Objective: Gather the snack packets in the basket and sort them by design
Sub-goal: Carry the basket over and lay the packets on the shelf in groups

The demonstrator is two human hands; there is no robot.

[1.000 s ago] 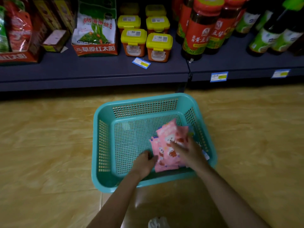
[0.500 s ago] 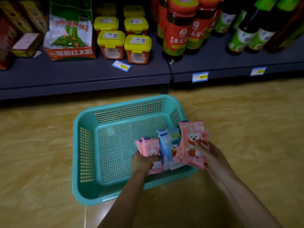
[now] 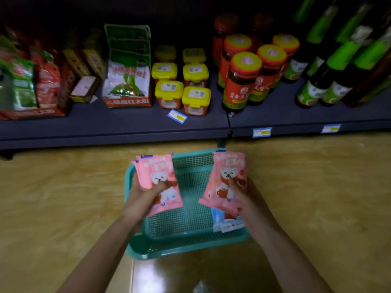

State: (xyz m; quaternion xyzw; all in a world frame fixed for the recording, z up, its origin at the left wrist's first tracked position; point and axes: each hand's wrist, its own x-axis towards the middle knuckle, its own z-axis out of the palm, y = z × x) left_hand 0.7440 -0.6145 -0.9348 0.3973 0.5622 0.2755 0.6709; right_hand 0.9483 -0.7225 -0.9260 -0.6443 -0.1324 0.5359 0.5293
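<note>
Pink packets (image 3: 152,170) now well apart, perhaps higher.

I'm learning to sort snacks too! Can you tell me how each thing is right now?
Left hand: grips left pink packets, held up.
Right hand: grips right pink packets, held up.
Blue packet: peeks out under the right bunch; held or lying, cannot tell.
Basket: on the floor, open top.
Yellow-lidded tubs: upright, lids on.
Red jars: upright, capped.

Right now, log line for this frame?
left grip: holds left pink stack | right grip: holds right pink stack, blue packet beneath | basket: on floor under both
</note>
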